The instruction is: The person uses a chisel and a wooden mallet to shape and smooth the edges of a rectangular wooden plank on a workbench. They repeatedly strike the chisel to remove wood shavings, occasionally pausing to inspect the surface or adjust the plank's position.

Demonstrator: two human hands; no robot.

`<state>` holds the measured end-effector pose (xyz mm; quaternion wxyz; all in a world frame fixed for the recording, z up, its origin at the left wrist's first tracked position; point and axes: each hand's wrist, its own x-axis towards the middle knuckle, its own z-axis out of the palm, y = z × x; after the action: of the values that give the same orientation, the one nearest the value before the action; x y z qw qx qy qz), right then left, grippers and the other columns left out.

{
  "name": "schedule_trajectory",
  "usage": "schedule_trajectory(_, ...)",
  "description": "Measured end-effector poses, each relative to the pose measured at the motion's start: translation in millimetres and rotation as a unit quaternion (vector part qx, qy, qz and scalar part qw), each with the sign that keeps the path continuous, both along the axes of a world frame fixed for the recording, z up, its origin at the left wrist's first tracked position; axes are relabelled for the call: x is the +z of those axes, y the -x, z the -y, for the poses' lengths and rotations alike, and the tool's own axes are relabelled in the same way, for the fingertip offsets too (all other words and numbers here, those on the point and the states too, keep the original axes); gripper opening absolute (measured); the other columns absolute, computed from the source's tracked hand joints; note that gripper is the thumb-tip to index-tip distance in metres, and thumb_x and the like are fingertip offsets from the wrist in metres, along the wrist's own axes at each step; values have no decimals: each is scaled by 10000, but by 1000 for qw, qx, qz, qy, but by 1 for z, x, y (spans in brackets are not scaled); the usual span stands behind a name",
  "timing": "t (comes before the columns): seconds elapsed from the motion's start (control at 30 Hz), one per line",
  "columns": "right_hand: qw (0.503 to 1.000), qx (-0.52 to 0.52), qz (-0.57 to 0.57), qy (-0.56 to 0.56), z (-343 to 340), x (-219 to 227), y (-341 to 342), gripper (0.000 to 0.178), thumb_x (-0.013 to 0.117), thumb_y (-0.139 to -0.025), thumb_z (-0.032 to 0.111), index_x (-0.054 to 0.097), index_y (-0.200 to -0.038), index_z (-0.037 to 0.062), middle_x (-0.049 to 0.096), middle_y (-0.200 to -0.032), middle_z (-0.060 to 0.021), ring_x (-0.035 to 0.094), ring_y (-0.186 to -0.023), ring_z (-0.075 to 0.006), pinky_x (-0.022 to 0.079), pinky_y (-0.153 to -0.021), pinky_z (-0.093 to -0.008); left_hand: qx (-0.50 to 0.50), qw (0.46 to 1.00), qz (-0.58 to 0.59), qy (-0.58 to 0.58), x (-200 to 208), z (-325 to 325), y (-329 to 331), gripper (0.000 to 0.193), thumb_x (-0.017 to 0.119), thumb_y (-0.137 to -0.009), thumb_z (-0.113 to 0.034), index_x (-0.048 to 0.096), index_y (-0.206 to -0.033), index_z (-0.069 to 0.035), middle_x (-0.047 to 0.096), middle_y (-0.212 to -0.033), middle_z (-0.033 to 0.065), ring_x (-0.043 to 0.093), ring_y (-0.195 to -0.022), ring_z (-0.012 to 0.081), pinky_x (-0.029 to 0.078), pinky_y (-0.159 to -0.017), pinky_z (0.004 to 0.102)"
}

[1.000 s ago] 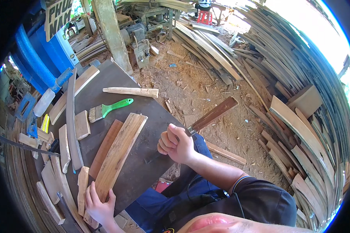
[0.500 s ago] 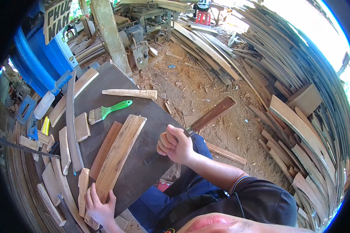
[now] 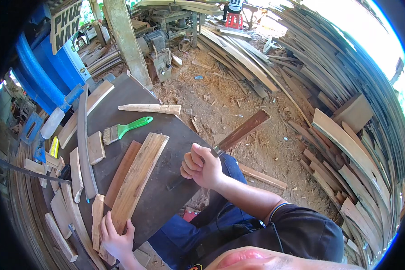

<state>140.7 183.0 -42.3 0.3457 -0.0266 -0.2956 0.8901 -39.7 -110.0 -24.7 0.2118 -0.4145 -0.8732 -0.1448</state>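
Note:
My left hand (image 3: 117,236) grips the near end of a long light-brown wooden board (image 3: 141,173), its thumb and fingers at the two edges. The board lies slantwise on a dark tabletop (image 3: 159,202), partly over a redder wooden strip (image 3: 123,168). Over the table's right edge, my right hand (image 3: 202,166) is closed around a wood-handled blade tool (image 3: 243,130). The handle points up and right, away from me; a dark thin blade shows below the fist, toward the tabletop. My fingers hide the part between.
A green-handled paintbrush (image 3: 128,128) and a whittled wood piece (image 3: 149,108) lie farther up the table. Several wood offcuts (image 3: 96,148) crowd its left side. Stacked planks (image 3: 346,85) fill the right. A machine (image 3: 159,56) and a person on a red stool (image 3: 234,20) are farther off.
My right hand and the tool have shifted very slightly left. My left hand and the board stay practically where they were.

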Motion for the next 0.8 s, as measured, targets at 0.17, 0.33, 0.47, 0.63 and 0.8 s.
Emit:
schedule_trajectory(0.17,1000,1,-2,1,-1,-2,1,508,381,-1076,330,351,-609,133,309,-537,3,298,-485,-148,331,-510,-336,2,1000,8,-2,0,0,0,575,744,-790,-399,644,-1225,-37,641,-1113,136,631,-1003,363,524,-841,475)
schedule_trajectory(0.33,1000,3,0,7,-2,-1,3,508,384,-1074,334,353,-608,135,312,-540,3,301,-492,-146,333,-513,-337,-3,1000,5,-3,2,-2,1,578,740,-792,-411,644,-1219,-33,640,-1105,139,631,-998,365,521,-832,479)
schedule_trajectory(0.47,1000,5,1,12,-2,-1,3,512,383,-1074,335,350,-602,137,305,-540,5,298,-492,-147,332,-514,-339,-6,1000,0,-4,2,-3,1,579,732,-798,-423,644,-1216,-32,639,-1097,145,634,-990,368,519,-826,482)
schedule_trajectory(0.63,1000,11,10,13,-1,0,-1,524,387,-1072,340,341,-591,137,301,-537,4,299,-491,-148,330,-517,-337,-11,1000,-8,-2,4,-3,-1,574,734,-796,-419,645,-1212,-33,640,-1093,150,635,-989,373,523,-823,486)
schedule_trajectory(0.8,1000,20,5,19,-2,-2,1,531,393,-1072,353,337,-590,137,295,-536,3,296,-495,-148,325,-523,-339,-3,1000,8,-12,-1,-2,-2,567,746,-783,-404,647,-1204,-38,642,-1090,148,638,-993,371,533,-819,480)
